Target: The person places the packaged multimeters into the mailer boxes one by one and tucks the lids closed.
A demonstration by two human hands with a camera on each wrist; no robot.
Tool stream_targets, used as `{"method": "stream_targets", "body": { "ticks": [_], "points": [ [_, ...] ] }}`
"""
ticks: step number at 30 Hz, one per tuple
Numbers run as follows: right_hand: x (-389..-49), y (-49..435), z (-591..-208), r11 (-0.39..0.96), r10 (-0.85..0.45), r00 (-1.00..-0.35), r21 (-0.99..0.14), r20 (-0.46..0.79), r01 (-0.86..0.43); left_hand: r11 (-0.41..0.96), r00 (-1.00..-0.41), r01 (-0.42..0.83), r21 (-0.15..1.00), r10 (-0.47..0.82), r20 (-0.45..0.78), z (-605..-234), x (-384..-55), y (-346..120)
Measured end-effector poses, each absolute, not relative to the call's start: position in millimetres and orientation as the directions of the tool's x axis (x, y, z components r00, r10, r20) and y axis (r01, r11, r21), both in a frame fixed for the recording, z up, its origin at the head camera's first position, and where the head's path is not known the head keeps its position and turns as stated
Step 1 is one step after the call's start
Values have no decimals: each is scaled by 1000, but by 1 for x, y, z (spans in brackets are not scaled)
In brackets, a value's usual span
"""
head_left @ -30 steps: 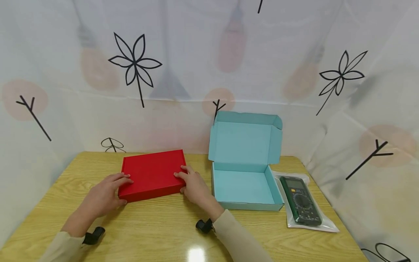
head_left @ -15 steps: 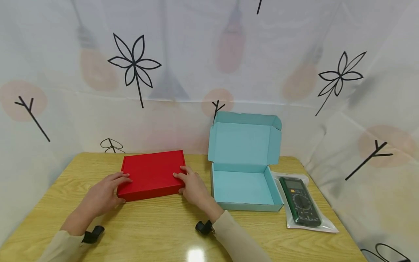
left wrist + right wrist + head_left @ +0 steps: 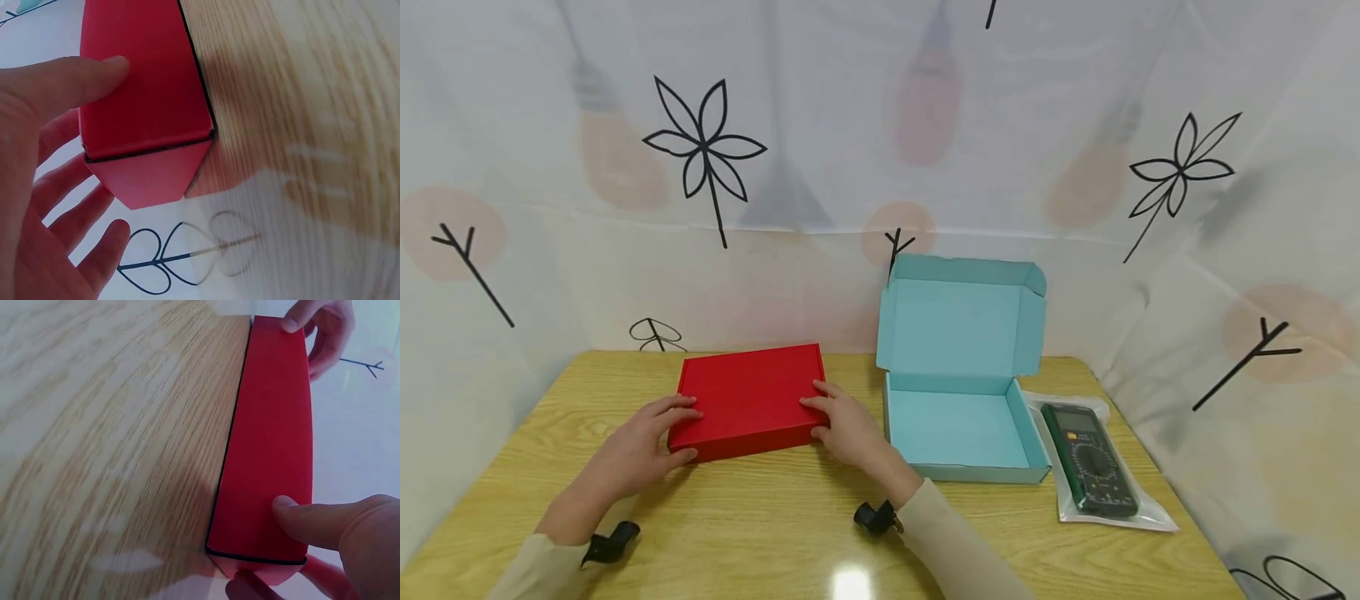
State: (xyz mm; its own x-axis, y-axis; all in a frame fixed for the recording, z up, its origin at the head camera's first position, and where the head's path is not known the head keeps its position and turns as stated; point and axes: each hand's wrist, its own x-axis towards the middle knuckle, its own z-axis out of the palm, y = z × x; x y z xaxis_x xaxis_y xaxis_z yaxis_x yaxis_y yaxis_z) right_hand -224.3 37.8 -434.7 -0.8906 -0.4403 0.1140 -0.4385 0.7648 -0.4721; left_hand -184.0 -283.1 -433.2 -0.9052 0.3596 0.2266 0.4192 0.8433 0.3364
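A closed red cardboard box (image 3: 752, 392) lies flat on the left half of the table, turned slightly askew. My left hand (image 3: 636, 446) grips its near left corner, thumb on the front side and fingers over the top and left end. In the left wrist view the thumb (image 3: 94, 78) presses the red front face, while some fingers spread beyond the box's end. On the opposite corner, my right hand (image 3: 850, 429) holds the box with fingertips on the lid. The right wrist view shows that thumb (image 3: 306, 522) against the front side and a fingertip (image 3: 250, 587) at the end.
To the right stands a light blue cardboard box (image 3: 958, 429), its lid raised and nothing inside. Beside it a green and black multimeter (image 3: 1093, 462) lies in a clear plastic bag. A patterned cloth (image 3: 820, 167) hangs behind the wooden table (image 3: 760, 533).
My left thumb has shifted slightly to the right along the red box's front. Both hands stay at the box's corners, and the boxes and multimeter keep their places.
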Motion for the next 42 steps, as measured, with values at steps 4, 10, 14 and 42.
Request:
{"method": "stream_targets", "body": {
  "ticks": [4, 10, 14, 42],
  "points": [
    [-223, 39, -432, 766, -439, -893, -477, 100, -430, 821, -900, 429, 377, 354, 254, -433, -183, -278],
    [-222, 46, -425, 762, -442, -893, -491, 83, -422, 780, -888, 456, 428, 367, 277, -431, -185, -264],
    [-221, 55, -424, 723, -441, -893, -556, 87, -411, 743, -874, 483, 462, 382, 300, -431, -191, -255],
    [-208, 199, -423, 626, -232, -888, -638, 397, -449, 508, -858, 482, 714, 437, 268, -435, -227, -149]
  ]
}}
